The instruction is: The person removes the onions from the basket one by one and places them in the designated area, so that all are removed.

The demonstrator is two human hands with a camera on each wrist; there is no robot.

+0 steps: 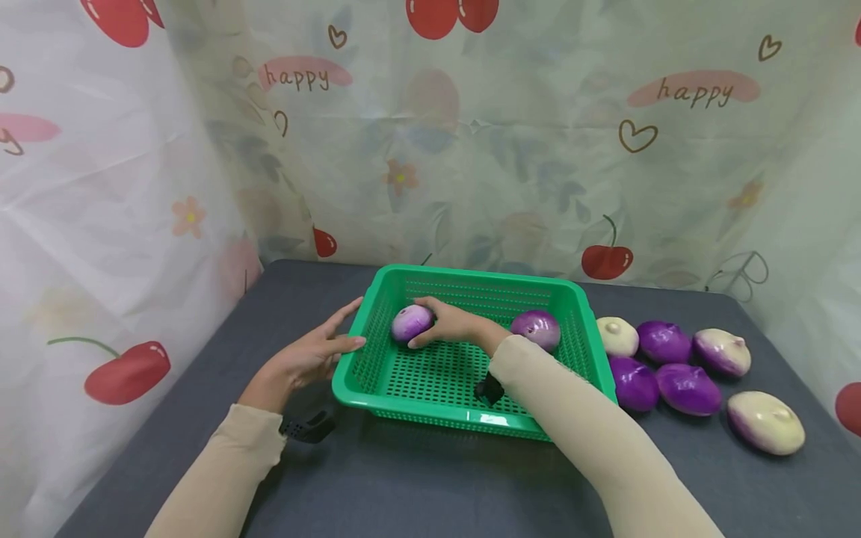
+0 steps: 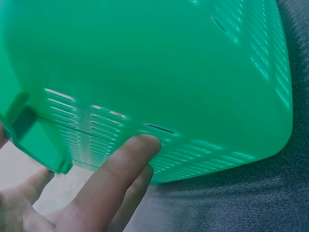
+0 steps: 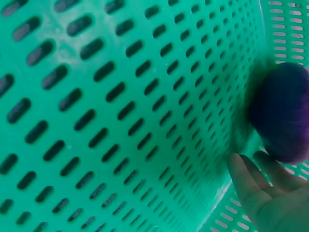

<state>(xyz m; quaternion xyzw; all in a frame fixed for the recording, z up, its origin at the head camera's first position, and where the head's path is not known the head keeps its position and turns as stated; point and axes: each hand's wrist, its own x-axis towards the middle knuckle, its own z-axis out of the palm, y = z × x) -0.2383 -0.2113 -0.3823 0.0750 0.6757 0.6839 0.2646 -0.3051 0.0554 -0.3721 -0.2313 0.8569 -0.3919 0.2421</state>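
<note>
A green perforated basket (image 1: 464,422) stands on the dark tabletop. Inside it, near its left end, sits a purple onion (image 1: 412,323), and my right hand (image 1: 452,326) curls thumb and fingers around its right side. In the right wrist view that onion (image 3: 282,113) looks dark and rests by the basket wall, partly cut off by the frame. A second purple onion (image 1: 537,329) lies at the basket's right end, partly behind my right forearm. My left hand (image 1: 306,360) touches the basket's left rim with fairly straight fingers; in the left wrist view, fingers (image 2: 113,179) lie along its outer wall.
Right of the basket lie several purple and whitish onions, among them a glossy purple one (image 1: 689,390) and a pale one (image 1: 765,424) nearest the front. A printed curtain (image 1: 511,172) hangs behind and beside the table (image 1: 430,486).
</note>
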